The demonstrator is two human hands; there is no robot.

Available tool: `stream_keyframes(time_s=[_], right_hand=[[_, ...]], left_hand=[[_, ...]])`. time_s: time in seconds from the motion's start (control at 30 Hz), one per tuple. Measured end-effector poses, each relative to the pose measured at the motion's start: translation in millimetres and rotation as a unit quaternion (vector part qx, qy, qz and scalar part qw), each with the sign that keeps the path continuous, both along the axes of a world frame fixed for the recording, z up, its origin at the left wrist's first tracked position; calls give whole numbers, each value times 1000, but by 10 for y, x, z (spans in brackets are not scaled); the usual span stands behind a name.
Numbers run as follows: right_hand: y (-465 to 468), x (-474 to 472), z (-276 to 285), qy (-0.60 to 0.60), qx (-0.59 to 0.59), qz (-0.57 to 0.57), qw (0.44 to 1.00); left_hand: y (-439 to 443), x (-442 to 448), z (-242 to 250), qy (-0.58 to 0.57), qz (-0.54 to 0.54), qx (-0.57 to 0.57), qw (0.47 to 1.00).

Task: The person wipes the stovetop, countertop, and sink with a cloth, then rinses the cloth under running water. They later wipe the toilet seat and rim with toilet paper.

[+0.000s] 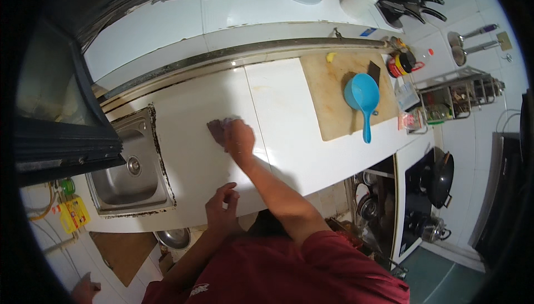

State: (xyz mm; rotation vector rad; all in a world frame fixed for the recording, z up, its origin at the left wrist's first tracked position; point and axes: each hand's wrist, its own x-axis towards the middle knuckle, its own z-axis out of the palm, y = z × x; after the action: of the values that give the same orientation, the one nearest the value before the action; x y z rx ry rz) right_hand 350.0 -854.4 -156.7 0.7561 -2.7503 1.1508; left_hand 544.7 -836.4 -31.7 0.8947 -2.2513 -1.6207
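Observation:
My right hand (241,140) is closed around a crumpled greyish-purple cloth (216,131), pressed against the white tiled countertop (288,154). The cloth lies left of a tile seam, and part of it is hidden under my fingers. Close to the counter's front edge, my left hand (221,209) holds nothing; its fingers are loosely curled, with a gap between thumb and forefinger. To the left of both hands is a stainless steel sink (121,187) with a drain strainer (133,164) and dark, stained edges.
Right of my hands lies a cutting board (325,108) bearing a blue plastic ladle (362,91) and a dark flat piece (374,72). Jars and a wire rack (463,95) stand beyond. A dark cabinet (62,137) juts over the sink. Another person's hand (85,289) shows at lower left.

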Motion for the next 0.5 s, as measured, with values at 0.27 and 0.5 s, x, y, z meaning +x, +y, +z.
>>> stream_keyframes(time_s=[0.27,0.5], right_hand=[[1557,-1019,40,94,169,-126,973],[670,-1464,-465,137,114,-78,981]], left_hand=[[-81,19,2,-31,17,45,998],[71,-158,268,-56,96,57,992]])
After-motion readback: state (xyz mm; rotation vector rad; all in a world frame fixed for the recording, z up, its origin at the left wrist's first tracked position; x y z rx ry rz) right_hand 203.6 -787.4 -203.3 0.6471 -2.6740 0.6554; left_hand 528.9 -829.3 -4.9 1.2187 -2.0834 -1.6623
